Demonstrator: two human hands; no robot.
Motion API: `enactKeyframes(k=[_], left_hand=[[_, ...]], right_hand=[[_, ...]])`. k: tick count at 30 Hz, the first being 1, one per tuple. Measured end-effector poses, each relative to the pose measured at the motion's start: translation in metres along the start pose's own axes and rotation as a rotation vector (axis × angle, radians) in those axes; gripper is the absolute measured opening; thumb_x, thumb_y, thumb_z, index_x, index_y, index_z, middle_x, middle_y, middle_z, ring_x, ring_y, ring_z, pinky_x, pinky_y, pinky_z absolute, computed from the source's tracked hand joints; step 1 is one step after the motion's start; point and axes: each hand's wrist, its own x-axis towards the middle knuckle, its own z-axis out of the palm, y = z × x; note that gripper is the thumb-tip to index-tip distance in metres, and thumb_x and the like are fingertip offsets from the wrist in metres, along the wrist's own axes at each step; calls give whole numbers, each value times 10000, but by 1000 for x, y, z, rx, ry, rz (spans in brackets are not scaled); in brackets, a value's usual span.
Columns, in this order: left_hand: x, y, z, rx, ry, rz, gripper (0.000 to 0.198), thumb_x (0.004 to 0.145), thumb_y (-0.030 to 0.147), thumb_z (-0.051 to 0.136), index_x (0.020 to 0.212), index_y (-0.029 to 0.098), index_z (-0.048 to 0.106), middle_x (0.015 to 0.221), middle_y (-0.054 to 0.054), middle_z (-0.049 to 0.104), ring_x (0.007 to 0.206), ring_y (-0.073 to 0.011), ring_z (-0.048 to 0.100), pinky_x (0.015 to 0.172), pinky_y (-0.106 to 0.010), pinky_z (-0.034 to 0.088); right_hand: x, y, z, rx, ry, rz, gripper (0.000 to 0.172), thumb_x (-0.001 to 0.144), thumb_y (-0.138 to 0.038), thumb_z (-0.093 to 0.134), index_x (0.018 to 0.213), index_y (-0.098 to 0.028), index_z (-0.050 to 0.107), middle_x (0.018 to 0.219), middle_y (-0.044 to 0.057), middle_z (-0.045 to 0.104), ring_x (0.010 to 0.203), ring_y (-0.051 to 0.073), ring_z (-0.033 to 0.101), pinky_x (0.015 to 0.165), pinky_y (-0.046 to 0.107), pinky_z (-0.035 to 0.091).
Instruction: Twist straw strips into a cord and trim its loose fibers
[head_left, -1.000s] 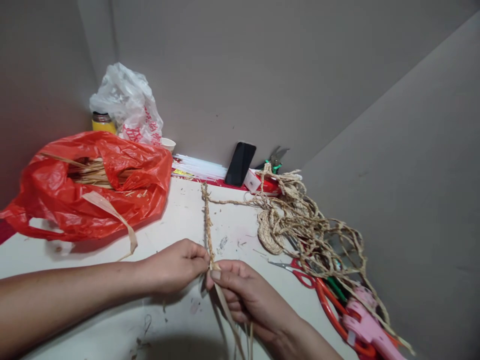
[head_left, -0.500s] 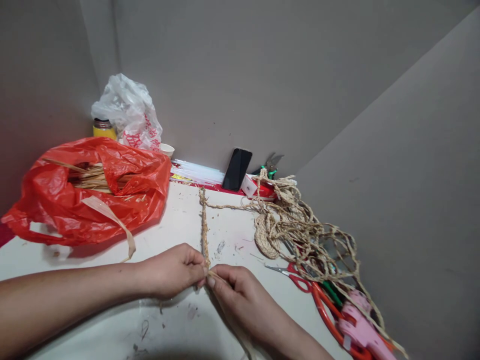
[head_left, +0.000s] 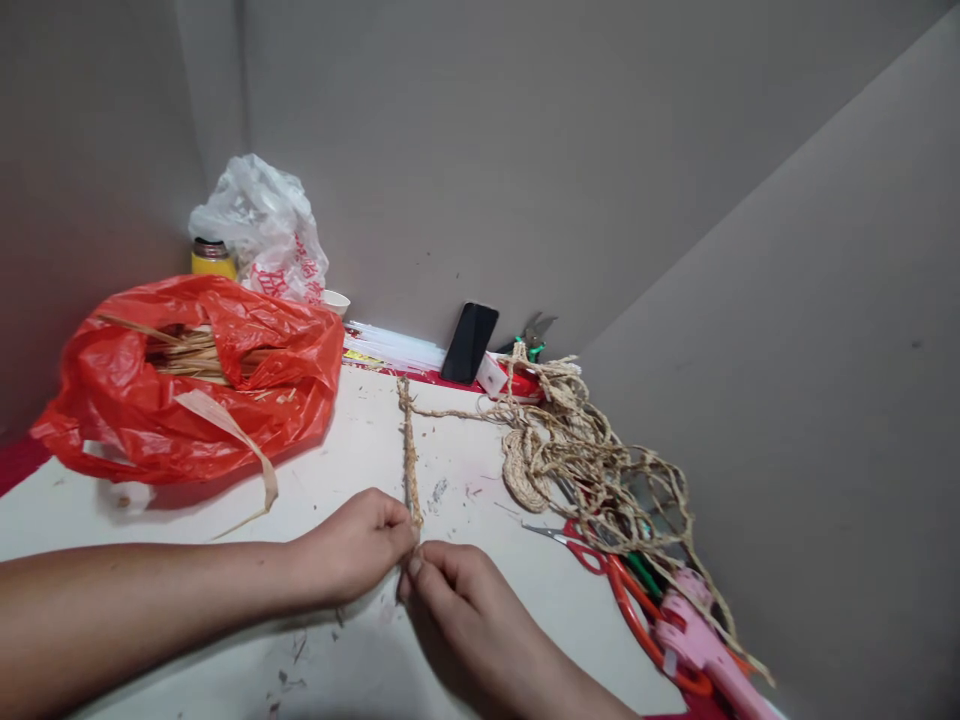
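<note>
Pinching the near end of a fibre braid between the left hand and the right hand, with thumbs and fingertips brought close together above the white table. Gripping with the left right at the braid's end, fingers curled in. Closing the right just beside it, thumb pressed to forefinger, probably on loose ends of the plait, though too well covered by the fingers to say for certain.

Judging by the plaited stretch running away from the hands to a knobby tip toward the back of the table, well started on this section. Joined near that tip to a thin cord leading rightward into a tangled heap of plait, so well advanced overall, by that measure. Remaining, as a judgement: working the end between the fingertips, not yet tied off or trimmed, and perhaps drawing on the dry strips gathered in the red plastic bag, with one pale strip hanging over its near side. Leaving untouched, off to the right, scissors with red handles and a pink glue gun.
</note>
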Motion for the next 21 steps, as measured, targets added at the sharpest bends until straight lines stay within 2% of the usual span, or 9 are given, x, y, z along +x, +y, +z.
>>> enactKeyframes(k=[4,9,10,13,14,15,18,19,21], left_hand=[[-2,2,0,8,46,-8,178,672,247,513,531,168,439,478,69,361,490,-73,289,466,-211,218],[-5,8,-1,-100,9,-53,150,637,266,547,551,163,479,439,78,360,441,-69,275,447,-227,172],[-5,8,-2,-115,7,-41,154,634,269,553,549,163,479,437,79,362,439,-69,279,451,-227,177],[-6,8,-3,-145,-4,3,183,644,287,579,554,159,485,437,82,369,438,-66,274,457,-226,185],[-5,7,-4,-165,-13,18,193,650,297,591,563,155,494,442,81,384,440,-65,281,459,-223,194],[-5,6,-4,-193,-38,38,204,662,311,598,575,147,512,457,71,417,450,-67,308,467,-219,216],[-1,1,-3,-260,-142,99,263,704,358,580,587,124,554,531,11,536,527,-95,433,533,-219,311],[0,-1,-2,-247,-141,95,273,706,364,576,581,122,556,541,3,545,539,-100,443,542,-220,320],[3,-5,-2,-171,-73,43,254,683,348,588,567,126,545,517,24,506,513,-88,397,516,-215,299]], right_hand=[[-14,-5,9,-371,56,-92,274,901,-285,388,749,-181,591,667,47,621,571,138,501,573,244,342],[-42,-20,-5,-375,-298,-247,239,846,-369,535,693,-209,623,603,12,612,526,128,497,506,229,322],[-43,-23,-13,-322,-268,-239,245,847,-396,542,716,-212,637,628,10,619,559,134,519,519,223,340],[-34,-23,-33,-161,165,-153,354,904,-461,440,778,-191,631,723,36,626,692,167,562,626,246,403],[-27,-21,-36,-75,246,-143,344,889,-485,467,861,-182,627,799,51,638,763,181,576,687,261,422],[-18,-18,-36,38,241,-120,358,862,-508,508,939,-176,617,858,62,641,814,189,583,719,271,432],[6,-3,-25,329,-57,-33,422,831,-577,521,848,-158,576,708,27,596,603,132,541,607,251,429],[12,2,-20,399,-125,11,447,819,-608,513,783,-164,543,625,-8,542,480,96,453,508,228,386],[19,14,-12,449,-160,84,465,797,-627,529,694,-176,479,526,-68,391,407,57,260,413,196,249]])
